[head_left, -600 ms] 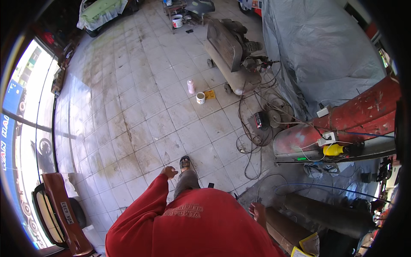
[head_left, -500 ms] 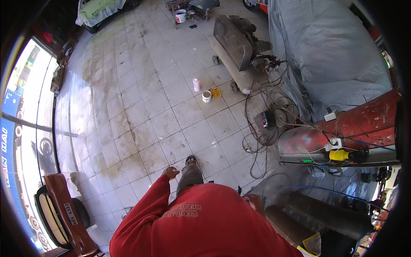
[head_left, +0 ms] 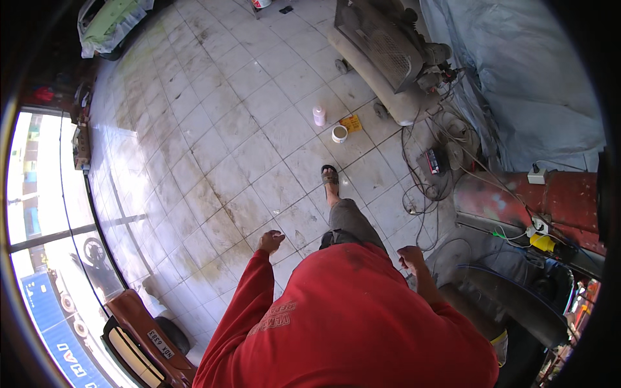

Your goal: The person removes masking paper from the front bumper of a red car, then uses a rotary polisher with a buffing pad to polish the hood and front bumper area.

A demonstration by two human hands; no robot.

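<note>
My left hand [head_left: 272, 241] hangs in front of my left side over the tiles, fingers curled in, with nothing visible in them. On the other side, my right hand [head_left: 410, 257] is bent at the fingers beside my right hip, and I see no object in it. Neither hand touches anything. Ahead on the floor stand a pinkish-white bottle [head_left: 319, 116] and a small white tub [head_left: 339, 134] with an orange-yellow sheet [head_left: 351, 123] lying against it. My sandalled foot [head_left: 330, 174] is on the tiles just short of the tub.
An air compressor [head_left: 378, 71] stands ahead right, with tangled hoses and cables [head_left: 420, 200] on the floor. Grey plastic sheeting [head_left: 537, 84] hangs beyond. A red metal post [head_left: 517, 197] lies at right, near dark curved parts [head_left: 511, 297]. A brown vehicle panel [head_left: 145, 330] is at lower left.
I have stepped forward, and the bottle and tub are nearer. One foot now reaches out ahead. My right hand has come clearly into view beside my body.
</note>
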